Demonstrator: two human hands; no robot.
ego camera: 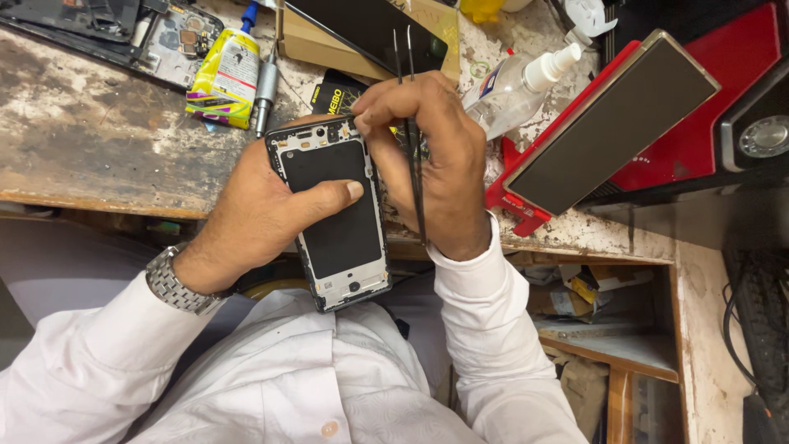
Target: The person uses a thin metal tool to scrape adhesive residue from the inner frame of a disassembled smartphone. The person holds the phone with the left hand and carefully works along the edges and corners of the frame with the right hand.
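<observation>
Both hands work at the bench's near edge: the left hand (263, 210) grips an opened phone frame (335, 210), thumb across its back, while the right hand (427, 156) pinches black tweezers (413, 123) at its far corner.

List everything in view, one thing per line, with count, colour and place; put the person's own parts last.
phone frame: one, black with pale rim, held in the left hand above the lap
tweezers: one pair, dark metal, in the right hand
spray bottle: one, clear with white nozzle, on the workbench
glue tube: one, yellow, upper left of bench
dark-screened device: one, on a red stand, right
opened phone: one, black, top left
wristwatch: one, silver, left wrist
left hand: grips the frame
right hand: holds the tweezers at the frame's top edge
</observation>
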